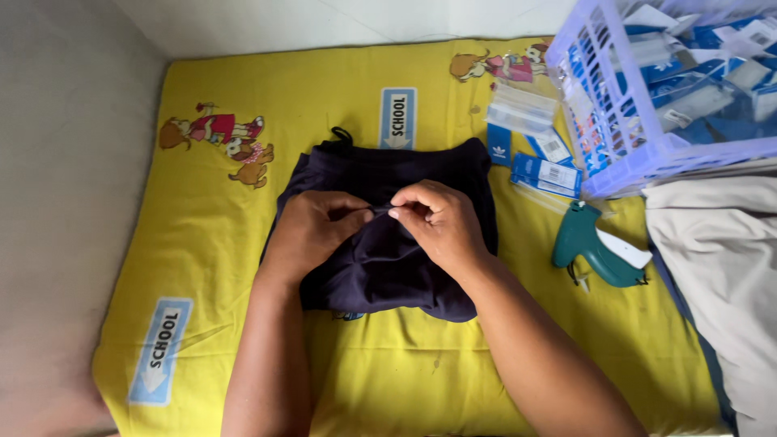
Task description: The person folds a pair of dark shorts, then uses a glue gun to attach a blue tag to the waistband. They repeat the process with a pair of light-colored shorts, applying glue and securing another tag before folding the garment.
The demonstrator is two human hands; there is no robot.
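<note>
A dark navy garment (380, 259) lies folded in the middle of a yellow mat (210, 243) printed with cartoon figures and blue arrow signs. My left hand (312, 231) and my right hand (441, 222) rest on top of it, side by side. Both pinch a small fold of the fabric between thumb and fingers where the hands meet. A thin dark loop sticks out at the garment's far left corner.
A green tagging gun (595, 247) lies to the right of the garment. Blue and white packets (546, 174) sit beside a lilac plastic basket (647, 166) full of similar packets. Beige cloth (720, 259) lies at the right edge. Bare floor is on the left.
</note>
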